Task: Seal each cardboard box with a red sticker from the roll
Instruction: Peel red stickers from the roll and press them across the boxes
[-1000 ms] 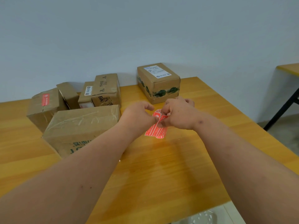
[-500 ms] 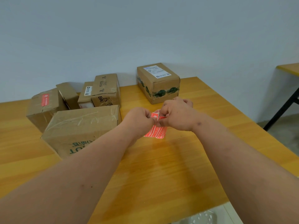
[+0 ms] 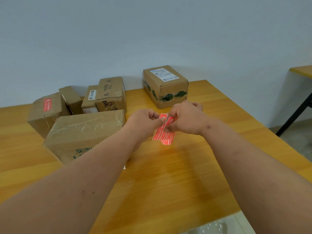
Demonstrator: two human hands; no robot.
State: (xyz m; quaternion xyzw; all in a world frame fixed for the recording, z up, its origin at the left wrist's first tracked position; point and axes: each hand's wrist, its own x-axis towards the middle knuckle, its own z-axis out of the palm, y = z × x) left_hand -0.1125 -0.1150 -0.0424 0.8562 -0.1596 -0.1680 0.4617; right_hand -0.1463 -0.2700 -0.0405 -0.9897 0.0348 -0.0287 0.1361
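Our left hand (image 3: 143, 121) and right hand (image 3: 184, 120) both pinch the top of the red sticker strip (image 3: 164, 130), which hangs with its long axis running 12 to 6 above the desk (image 3: 168, 174). The large unsealed box (image 3: 86, 132) lies at 9 o'clock, nearer our left hand; we think one sticker is peeling, though fingers hide it.

The stickers (image 3: 163, 134) are showing bright red with rows of small white print. The boxes are looking plain brown; the one at the table's far edge (image 3: 166, 86) is wearing a white label and dark green blotchy tape, and the far-left box (image 3: 48, 112) is carrying a red sticker (image 3: 47, 104). The table (image 3: 168, 183) is glowing honey-yellow with wood grain.
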